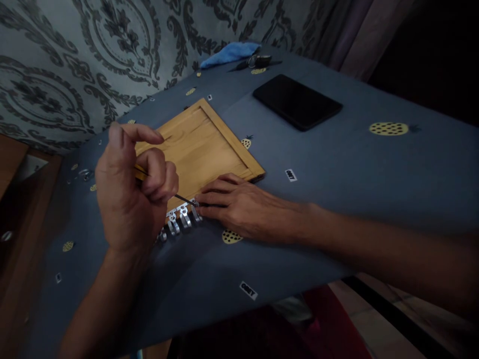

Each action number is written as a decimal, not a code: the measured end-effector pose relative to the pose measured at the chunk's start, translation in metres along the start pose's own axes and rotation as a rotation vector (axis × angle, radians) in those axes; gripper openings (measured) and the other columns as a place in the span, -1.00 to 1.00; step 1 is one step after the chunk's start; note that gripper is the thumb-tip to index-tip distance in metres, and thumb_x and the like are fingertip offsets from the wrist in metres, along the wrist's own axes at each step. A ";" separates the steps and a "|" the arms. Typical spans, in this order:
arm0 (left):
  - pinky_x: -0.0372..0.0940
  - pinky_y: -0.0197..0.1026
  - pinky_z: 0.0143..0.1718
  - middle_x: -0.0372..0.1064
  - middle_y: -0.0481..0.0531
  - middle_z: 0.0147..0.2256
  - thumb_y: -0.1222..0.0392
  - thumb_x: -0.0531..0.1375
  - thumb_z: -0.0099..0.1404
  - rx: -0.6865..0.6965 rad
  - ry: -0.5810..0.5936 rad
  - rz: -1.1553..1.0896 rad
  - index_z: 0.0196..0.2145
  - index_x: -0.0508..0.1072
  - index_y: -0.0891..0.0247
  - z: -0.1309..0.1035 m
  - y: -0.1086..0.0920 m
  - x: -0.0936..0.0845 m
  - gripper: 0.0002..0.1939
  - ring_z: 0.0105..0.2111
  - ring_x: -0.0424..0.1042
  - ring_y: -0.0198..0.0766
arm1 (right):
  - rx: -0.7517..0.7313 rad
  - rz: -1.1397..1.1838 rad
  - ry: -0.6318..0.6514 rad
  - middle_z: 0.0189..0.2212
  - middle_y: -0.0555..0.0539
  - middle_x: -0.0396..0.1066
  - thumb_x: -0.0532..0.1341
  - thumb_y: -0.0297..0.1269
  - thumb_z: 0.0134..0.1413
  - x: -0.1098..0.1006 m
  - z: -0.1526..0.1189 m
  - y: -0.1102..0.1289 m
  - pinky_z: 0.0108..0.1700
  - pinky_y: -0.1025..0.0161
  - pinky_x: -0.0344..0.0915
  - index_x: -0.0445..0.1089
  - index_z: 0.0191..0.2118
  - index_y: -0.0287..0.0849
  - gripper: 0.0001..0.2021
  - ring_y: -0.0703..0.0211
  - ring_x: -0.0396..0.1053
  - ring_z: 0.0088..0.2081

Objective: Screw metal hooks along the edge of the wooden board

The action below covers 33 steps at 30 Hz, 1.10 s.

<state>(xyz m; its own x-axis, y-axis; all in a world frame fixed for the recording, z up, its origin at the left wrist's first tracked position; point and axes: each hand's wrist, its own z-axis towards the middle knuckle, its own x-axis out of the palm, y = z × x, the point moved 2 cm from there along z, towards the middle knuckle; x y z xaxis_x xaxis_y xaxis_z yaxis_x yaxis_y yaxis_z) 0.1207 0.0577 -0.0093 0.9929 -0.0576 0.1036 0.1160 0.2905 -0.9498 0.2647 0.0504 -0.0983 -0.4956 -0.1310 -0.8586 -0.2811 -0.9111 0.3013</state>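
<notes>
A wooden board (209,144) with a raised frame lies on the table. Along its near edge runs a strip of silver metal hooks (183,214). My left hand (130,189) is closed around a screwdriver (183,198); only a bit of its yellow handle and its thin shaft show. The screwdriver's tip meets the hook strip close to my right fingertips. My right hand (243,204) lies flat with fingers stretched out over the board's near edge, beside the last hook. The fingertips hide part of that end of the strip.
A black tablet or large phone (297,102) lies to the right beyond the board. At the back are a blue cloth (230,54) and a dark object with a ring (258,62). The table (337,164) has a blue patterned cover, with a patterned wall (123,45) behind it.
</notes>
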 end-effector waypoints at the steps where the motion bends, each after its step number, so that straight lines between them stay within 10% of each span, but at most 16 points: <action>1: -0.21 -0.31 -0.71 -0.21 -0.22 -0.74 0.04 0.02 0.48 -0.003 0.008 0.002 -0.44 0.43 0.23 0.000 0.000 0.000 -0.61 -0.75 -0.29 -0.46 | 0.000 0.003 -0.001 0.07 -0.21 0.45 0.08 -0.45 0.34 0.000 0.000 0.000 0.15 -0.04 0.21 0.42 0.09 -0.29 -0.70 -0.05 0.29 0.10; 25: -0.19 -0.37 -0.76 -0.25 -0.25 -0.74 0.30 0.15 0.26 -0.098 0.263 -0.080 -0.39 0.52 0.24 0.007 0.003 -0.001 -0.86 -0.78 -0.32 -0.50 | 0.002 0.001 -0.031 0.00 -0.17 0.49 0.05 -0.42 0.38 0.001 0.000 0.000 0.10 -0.01 0.20 0.42 0.08 -0.26 -0.71 -0.04 0.29 0.06; 33: -0.14 -0.40 -0.74 -0.22 -0.23 -0.75 0.36 -0.04 0.37 0.044 -0.015 -0.024 -0.44 0.44 0.27 0.004 -0.009 -0.004 -0.69 -0.76 -0.33 -0.47 | -0.015 0.013 -0.024 0.06 -0.21 0.46 0.06 -0.44 0.35 0.001 0.000 -0.001 0.13 -0.05 0.20 0.41 0.09 -0.31 -0.70 -0.08 0.29 0.09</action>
<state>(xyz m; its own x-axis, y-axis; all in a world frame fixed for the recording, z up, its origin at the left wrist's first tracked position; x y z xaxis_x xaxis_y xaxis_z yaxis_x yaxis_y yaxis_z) 0.1160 0.0592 0.0001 0.9901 -0.0509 0.1310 0.1405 0.3310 -0.9331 0.2646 0.0514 -0.1000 -0.5189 -0.1335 -0.8443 -0.2621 -0.9153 0.3058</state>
